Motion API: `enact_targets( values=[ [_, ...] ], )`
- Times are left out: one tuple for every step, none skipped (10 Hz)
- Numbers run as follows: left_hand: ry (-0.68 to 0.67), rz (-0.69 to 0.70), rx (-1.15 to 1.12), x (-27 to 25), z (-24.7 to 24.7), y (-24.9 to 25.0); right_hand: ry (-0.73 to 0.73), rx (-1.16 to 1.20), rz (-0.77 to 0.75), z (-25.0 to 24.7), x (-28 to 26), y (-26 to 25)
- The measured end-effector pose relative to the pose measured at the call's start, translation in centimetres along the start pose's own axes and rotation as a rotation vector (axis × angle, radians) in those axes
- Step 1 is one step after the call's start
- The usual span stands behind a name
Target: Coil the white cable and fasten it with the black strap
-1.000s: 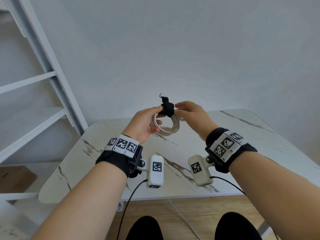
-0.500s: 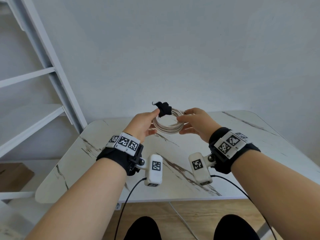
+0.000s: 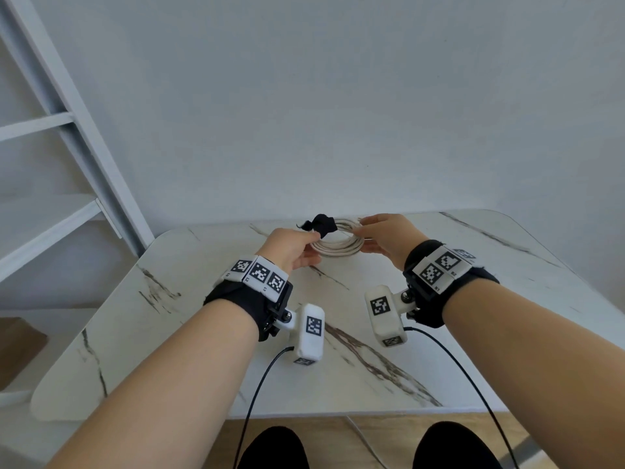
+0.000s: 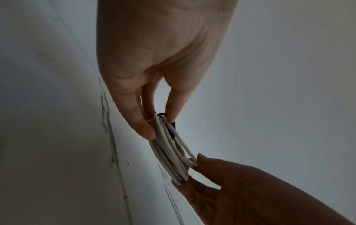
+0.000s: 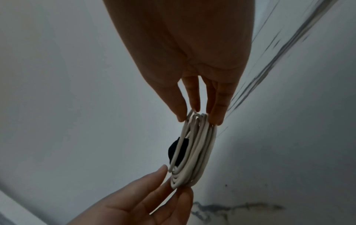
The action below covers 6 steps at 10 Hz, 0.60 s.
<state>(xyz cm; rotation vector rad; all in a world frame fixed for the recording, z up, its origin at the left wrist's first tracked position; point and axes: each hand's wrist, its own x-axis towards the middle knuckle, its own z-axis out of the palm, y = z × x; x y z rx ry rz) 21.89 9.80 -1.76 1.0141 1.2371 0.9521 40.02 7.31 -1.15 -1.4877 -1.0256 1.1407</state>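
Note:
The white cable (image 3: 338,244) is a flat coil of several loops, held low over the far part of the marble table (image 3: 203,316). A black strap (image 3: 323,224) is wrapped around the coil's far left side, one end sticking up. My left hand (image 3: 313,247) pinches the coil beside the strap, and my right hand (image 3: 363,235) pinches the opposite side. In the left wrist view my left hand (image 4: 161,126) grips the coil (image 4: 171,150) by the strap (image 4: 172,129). The right wrist view has my right hand (image 5: 199,120) pinching the coil (image 5: 194,152), with the strap (image 5: 177,150) behind the loops.
A white ladder-like shelf frame (image 3: 84,137) stands to the left of the table. A plain wall rises right behind the table's far edge. Black wires (image 3: 260,384) hang from the wrist cameras over the near table edge.
Both hands have lowered the coil from chest height toward the table and tilted it flatter. My right hand has shifted from the strap to the coil's right side.

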Motion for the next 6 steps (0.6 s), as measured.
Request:
enact_targets(
  values=[
    [0.011,-0.015,0.027,1.1,0.4,-0.2,-0.004,-0.021,0.018,0.0,1.0,0.3],
    [0.026,-0.038,0.069,1.9,0.8,-0.5,-0.007,-0.062,0.051,0.1,1.6,0.5],
    [0.034,-0.048,0.079,2.4,0.8,-0.9,-0.028,-0.116,0.056,0.0,2.0,1.0],
    [0.032,-0.048,0.048,2.5,0.6,-1.1,-0.013,-0.157,0.061,-0.1,1.7,1.0],
    [0.027,-0.038,0.059,2.3,0.3,-1.1,-0.003,-0.228,0.039,0.4,1.1,0.7],
    [0.088,-0.001,0.132,1.5,0.2,-0.9,0.056,-0.347,-0.015,0.6,0.7,0.8]
  ],
)
